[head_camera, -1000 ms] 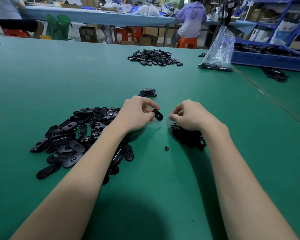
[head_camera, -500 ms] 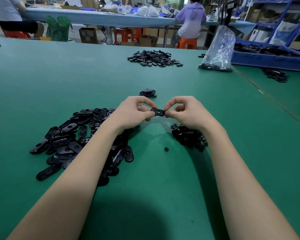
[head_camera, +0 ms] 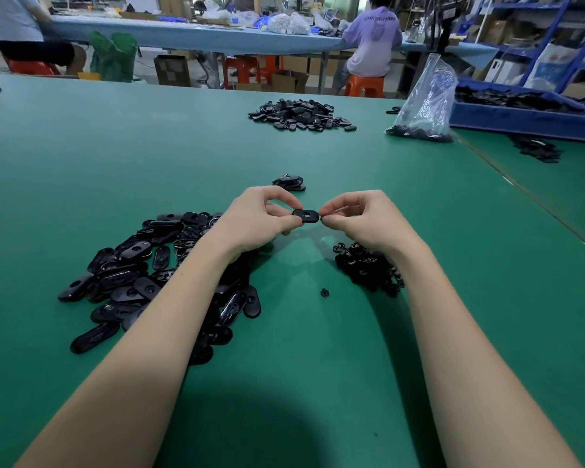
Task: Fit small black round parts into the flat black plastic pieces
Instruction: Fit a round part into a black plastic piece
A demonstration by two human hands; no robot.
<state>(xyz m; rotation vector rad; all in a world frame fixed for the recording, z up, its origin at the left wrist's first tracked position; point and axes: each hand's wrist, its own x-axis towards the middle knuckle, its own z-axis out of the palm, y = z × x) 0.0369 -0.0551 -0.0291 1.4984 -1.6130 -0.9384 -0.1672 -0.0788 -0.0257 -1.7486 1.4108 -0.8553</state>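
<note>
Head view: a flat black piece point(head_camera: 305, 216) is pinched by the left hand point(head_camera: 257, 219) above the green table point(head_camera: 149, 157), now lying level instead of tilted as a second before. The right hand point(head_camera: 358, 219), then clenched apart at 3 o'clock, has been brought against the piece's end, fingertips pinched together; whether a round part is held cannot be told. One loose round part point(head_camera: 324, 292) remains at 6 o'clock.
</note>
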